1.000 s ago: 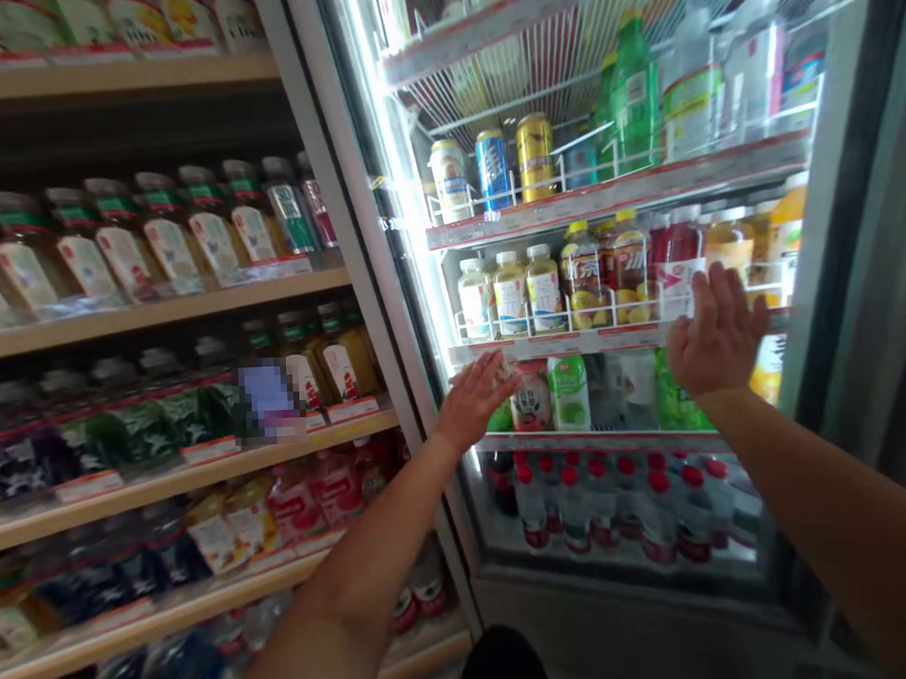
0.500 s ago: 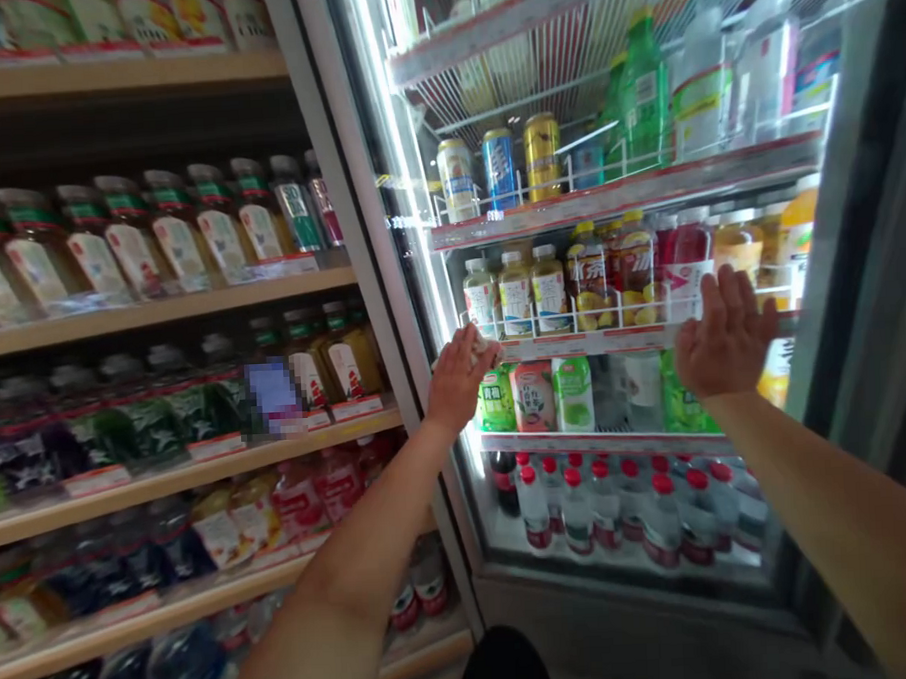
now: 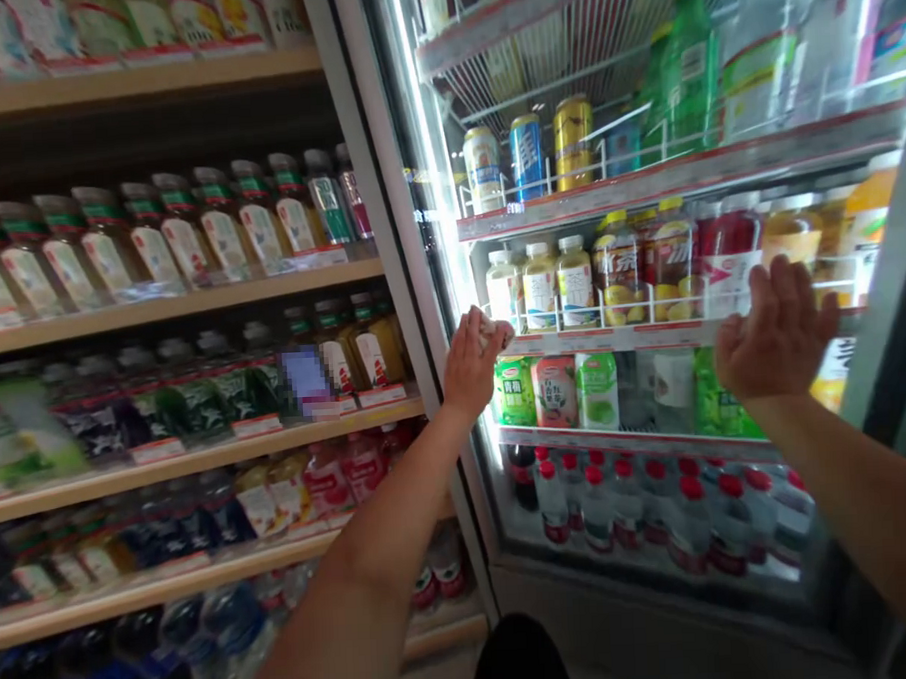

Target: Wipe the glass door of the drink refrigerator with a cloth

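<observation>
My left hand (image 3: 469,369) is at the left side of the fridge's glass door, near the metal frame. Its fingers are closed around a crumpled pale cloth (image 3: 490,328), mostly covered by the hand. My right hand (image 3: 779,335) is raised flat with fingers stretched, palm toward the glass, and holds nothing; it seems to rest against the door. Behind the glass, between the hands, stand juice bottles (image 3: 575,284), iced tea bottles (image 3: 618,270) and green cartons (image 3: 597,391).
The lit fridge has wire shelves with cans (image 3: 526,156), green bottles (image 3: 690,69) and red-capped water bottles (image 3: 690,524). To the left, wooden shelves (image 3: 270,285) hold rows of drinks. A metal post (image 3: 399,222) separates them. My dark-clad knee (image 3: 521,662) shows below.
The view has shifted, so shelves and fridge appear farther right. Both hands keep nearly the same places against the door, left still holding the cloth, right still flat.
</observation>
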{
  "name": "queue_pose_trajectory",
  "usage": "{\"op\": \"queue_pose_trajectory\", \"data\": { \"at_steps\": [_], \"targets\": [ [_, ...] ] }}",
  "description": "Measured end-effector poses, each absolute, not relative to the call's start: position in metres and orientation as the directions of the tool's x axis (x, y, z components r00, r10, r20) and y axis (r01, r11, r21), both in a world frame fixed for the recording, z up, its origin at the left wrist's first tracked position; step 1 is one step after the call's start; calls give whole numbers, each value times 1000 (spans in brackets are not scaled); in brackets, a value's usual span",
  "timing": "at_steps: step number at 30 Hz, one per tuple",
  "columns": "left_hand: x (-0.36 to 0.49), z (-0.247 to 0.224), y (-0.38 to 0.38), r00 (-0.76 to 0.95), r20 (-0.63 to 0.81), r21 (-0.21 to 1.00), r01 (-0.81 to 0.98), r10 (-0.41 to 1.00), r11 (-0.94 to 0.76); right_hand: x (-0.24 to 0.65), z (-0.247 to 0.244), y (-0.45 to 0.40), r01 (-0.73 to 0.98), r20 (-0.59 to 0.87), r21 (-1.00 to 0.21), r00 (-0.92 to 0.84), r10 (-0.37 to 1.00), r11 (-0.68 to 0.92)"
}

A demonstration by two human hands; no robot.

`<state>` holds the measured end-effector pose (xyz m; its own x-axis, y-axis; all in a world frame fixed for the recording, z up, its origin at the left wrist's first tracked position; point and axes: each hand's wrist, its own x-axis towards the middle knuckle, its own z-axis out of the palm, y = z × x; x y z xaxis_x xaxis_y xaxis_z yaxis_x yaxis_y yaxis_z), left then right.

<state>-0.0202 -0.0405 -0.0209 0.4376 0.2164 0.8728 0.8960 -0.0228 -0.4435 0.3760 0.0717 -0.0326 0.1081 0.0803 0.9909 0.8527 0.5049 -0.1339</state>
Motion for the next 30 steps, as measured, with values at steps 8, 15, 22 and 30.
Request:
{"op": "queue_pose_trajectory", "data": {
  "at_steps": [8,15,22,30],
  "targets": [
    [-12,-59,-52,707,640,-681,703,301,-202,374,-30,70,857,983,-180,138,121,483],
    [-12,-22,-36,470,859,-467,882,202,-65,371,-31,75,873,991,-132,133,31,470],
    [8,-43,-41,721,639,-685,692,268,-229,372,-30,71,885,994,-108,92,57,453],
    [33,-16,-21,434,893,-424,900,118,-100,373,-29,69,892,996,-90,83,35,444]
  ]
}}
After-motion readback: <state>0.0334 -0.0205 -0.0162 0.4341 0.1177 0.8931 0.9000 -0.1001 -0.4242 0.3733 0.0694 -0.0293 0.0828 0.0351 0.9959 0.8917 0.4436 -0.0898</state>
